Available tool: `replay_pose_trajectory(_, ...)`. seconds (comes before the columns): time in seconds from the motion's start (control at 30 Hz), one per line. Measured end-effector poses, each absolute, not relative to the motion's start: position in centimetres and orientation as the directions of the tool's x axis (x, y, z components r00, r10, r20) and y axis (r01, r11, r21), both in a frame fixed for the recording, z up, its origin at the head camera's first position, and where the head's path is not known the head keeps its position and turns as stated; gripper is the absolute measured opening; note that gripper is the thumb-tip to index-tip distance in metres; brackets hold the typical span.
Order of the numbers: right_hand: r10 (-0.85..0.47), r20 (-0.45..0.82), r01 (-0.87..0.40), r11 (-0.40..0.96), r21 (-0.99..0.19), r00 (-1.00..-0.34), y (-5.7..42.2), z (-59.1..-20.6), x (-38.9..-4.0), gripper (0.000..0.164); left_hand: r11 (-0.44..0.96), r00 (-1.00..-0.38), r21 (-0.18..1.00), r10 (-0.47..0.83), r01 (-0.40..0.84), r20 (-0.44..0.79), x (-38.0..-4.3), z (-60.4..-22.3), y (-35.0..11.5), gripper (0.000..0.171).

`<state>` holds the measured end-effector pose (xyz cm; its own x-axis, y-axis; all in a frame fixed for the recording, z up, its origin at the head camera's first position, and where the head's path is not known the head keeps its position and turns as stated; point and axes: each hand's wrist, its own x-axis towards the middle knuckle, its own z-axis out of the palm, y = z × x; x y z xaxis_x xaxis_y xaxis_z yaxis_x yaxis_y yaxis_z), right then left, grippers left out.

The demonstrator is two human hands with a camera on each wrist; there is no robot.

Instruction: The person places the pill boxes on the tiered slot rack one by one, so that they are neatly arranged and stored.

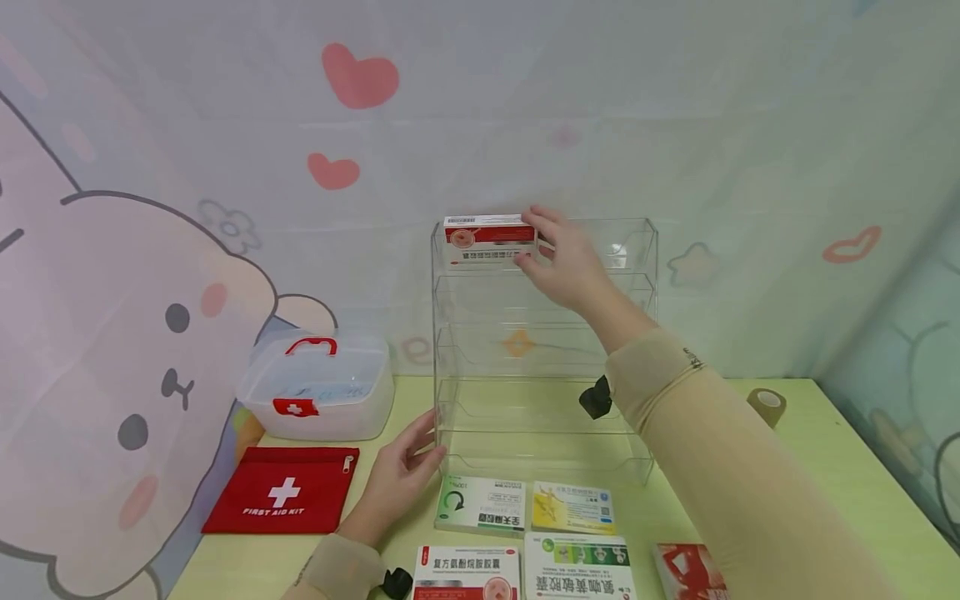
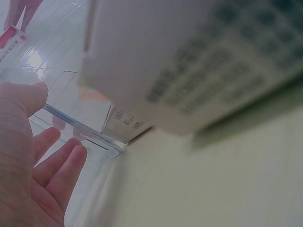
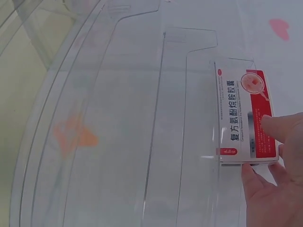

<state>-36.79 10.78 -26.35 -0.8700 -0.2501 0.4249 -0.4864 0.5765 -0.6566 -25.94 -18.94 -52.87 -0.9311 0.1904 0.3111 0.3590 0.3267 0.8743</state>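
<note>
A clear tiered acrylic rack (image 1: 545, 350) stands upright against the backdrop. In its top tier, at the left end, is a red-and-white medicine box (image 1: 487, 242). My right hand (image 1: 566, 262) pinches that box by its right end; in the right wrist view the thumb (image 3: 274, 126) lies on its front face, with the other fingers at its end. My left hand (image 1: 401, 471) holds the rack's lower left side edge, its thumb (image 2: 28, 97) on one side of the clear panel and its fingers on the other.
Several medicine boxes lie before the rack, including a green-and-white box (image 1: 481, 504) and a yellow-and-white box (image 1: 573, 507). On the left are a red first aid pouch (image 1: 281, 490) and a translucent case (image 1: 352, 417). A brown tape roll (image 1: 768, 405) stands at right.
</note>
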Motion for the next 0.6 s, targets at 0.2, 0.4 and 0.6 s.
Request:
replay_pose_trajectory(0.2, -0.28, 0.4, -0.485, 0.583, -0.652, -0.873, 10.6, -26.5, -36.6, 0.074, 0.327, -0.927, 0.87, 0.197, 0.368, 0.318, -25.9, -52.8, -18.9, 0.06)
replay_pose_trajectory(0.4, -0.267, 0.419, -0.496, 0.519, -0.697, -0.868, 10.6, -26.8, -36.2, 0.075, 0.329, -0.934, 0.877, 0.189, 0.35, 0.302, -25.8, -52.7, -18.9, 0.06)
replay_pose_trajectory(0.6, -0.227, 0.471, -0.522, 0.414, -0.746, -0.853, 11.4, -28.0, -35.5, 0.072, 0.322, -0.931, 0.876, 0.191, 0.359, 0.311, -25.8, -52.7, -18.7, 0.062)
